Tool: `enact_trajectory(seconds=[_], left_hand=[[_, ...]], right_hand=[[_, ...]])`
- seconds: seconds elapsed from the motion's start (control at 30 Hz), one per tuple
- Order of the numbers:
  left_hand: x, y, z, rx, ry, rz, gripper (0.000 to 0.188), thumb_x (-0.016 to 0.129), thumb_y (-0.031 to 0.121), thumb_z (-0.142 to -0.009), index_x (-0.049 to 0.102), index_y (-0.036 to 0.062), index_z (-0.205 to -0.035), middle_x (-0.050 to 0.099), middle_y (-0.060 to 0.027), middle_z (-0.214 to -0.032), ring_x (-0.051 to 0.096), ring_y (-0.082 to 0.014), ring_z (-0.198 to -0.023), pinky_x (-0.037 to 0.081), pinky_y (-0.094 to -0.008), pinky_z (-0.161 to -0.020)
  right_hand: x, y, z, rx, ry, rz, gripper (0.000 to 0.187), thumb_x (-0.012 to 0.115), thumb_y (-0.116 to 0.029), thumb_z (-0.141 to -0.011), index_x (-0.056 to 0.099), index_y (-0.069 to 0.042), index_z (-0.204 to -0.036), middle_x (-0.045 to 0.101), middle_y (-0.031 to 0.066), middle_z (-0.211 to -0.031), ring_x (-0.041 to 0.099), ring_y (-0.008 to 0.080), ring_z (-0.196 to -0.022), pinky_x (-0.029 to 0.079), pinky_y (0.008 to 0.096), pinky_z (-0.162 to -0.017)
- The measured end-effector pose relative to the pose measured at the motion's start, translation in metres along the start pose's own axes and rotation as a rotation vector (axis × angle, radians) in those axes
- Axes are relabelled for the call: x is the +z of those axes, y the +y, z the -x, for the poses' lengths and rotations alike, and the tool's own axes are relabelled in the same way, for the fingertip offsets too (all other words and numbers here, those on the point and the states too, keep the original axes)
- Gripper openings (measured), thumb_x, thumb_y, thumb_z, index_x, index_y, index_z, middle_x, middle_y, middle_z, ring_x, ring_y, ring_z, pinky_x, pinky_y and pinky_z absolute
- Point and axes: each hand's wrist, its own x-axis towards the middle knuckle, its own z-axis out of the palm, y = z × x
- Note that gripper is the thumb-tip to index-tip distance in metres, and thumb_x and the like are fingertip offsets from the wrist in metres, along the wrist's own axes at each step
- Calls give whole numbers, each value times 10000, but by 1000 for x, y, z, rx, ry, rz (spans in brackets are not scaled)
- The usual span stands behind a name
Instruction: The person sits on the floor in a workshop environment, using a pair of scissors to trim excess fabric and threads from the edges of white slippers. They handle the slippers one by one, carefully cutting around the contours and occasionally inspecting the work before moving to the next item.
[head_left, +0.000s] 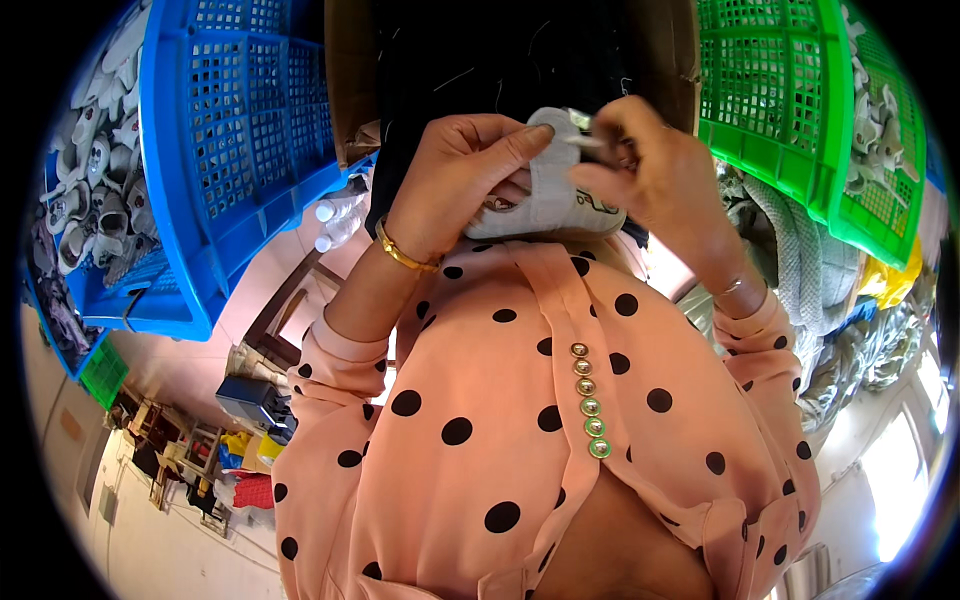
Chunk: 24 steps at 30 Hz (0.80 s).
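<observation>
By the left hand's thumb and fingers, a pale grey fabric piece is pinched, near the polka-dot shirt. The right hand is blurred beside it; what its fingers grasp cannot be told. The piece is judged light, soft and pliable, best held by its edges. Baskets, blue and green, are placed on either side.

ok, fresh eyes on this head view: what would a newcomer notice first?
Probably the peach polka-dot shirt filling the lower middle. Next, the bright plastic: a blue crate upper left, a green crate upper right. Then, top centre, the left hand gripping a pale gray piece, the blurred right hand close beside it.
</observation>
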Motion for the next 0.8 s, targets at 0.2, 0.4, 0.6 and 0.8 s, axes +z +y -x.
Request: enact_trajectory(seconds=[0.2,0.4,0.6,0.8], left_hand=[[1,2,4,46,64,-79,246,721,258,-873,718,13,-894,642,-22,-688,589,-60,-550,476,-178,-513],[-3,1,-5,17,-26,-1,247,719,252,-872,716,10,-919,640,-33,-679,596,-69,-552,488,-182,-515],[-21,-10,-20,16,29,63,252,708,274,-881,702,22,-895,630,-32,-693,580,-79,-532,480,-195,-494],[-22,-6,-24,96,7,-20,279,709,291,-882,684,26,-964,635,-17,-740,594,-68,-629,484,-188,-575]], right_hand=[[-10,58,-34,124,353,454,336,700,-376,-792,584,-105,-954,675,97,-695,680,292,-642,524,401,-540],[15,23,-21,44,-9,206,323,675,-381,-803,603,-98,-941,661,143,-720,658,344,-686,514,432,-629],[6,19,-27,142,3,-149,386,669,-393,-855,652,-15,-931,662,153,-730,668,256,-671,513,325,-624],[31,18,-29,295,-316,-675,242,627,-207,-919,612,31,-881,537,-4,-680,487,60,-625,441,217,-588]])
